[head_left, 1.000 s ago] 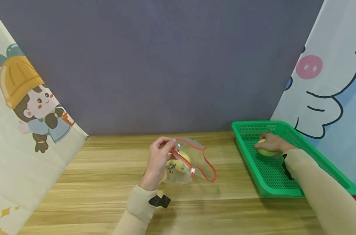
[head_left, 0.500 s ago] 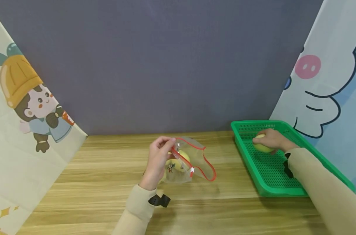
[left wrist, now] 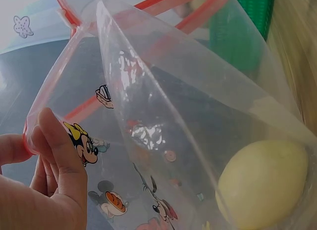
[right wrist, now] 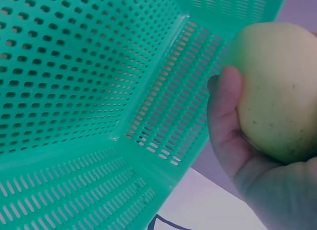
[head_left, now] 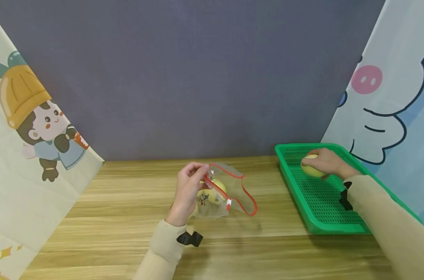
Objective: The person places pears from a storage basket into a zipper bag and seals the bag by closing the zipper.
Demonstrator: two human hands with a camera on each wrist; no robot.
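Note:
My left hand [head_left: 189,186] pinches the rim of a clear zip bag [head_left: 238,190] with a red zipper strip and cartoon prints, its mouth spread toward the right. Inside lies a smooth pale yellow-green fruit [left wrist: 265,183]; more yellow shows low in the bag in the head view, partly hidden by the prints and my hand. My right hand [head_left: 326,160] grips another yellow-green fruit [right wrist: 275,91] with small dark specks, thumb curled along its side. It holds this fruit raised over the far part of a green basket [head_left: 304,214].
Perforated walls and a raised rim surround the basket, at the right of the wooden table [head_left: 110,217]. Bare wood lies between bag and basket. A dark grey panel [head_left: 198,85] stands behind, with printed cartoon sheets at both sides.
My right hand has lifted the fruit from the basket floor, moving slightly up and toward the far side. My left hand and the bag have stayed nearly still.

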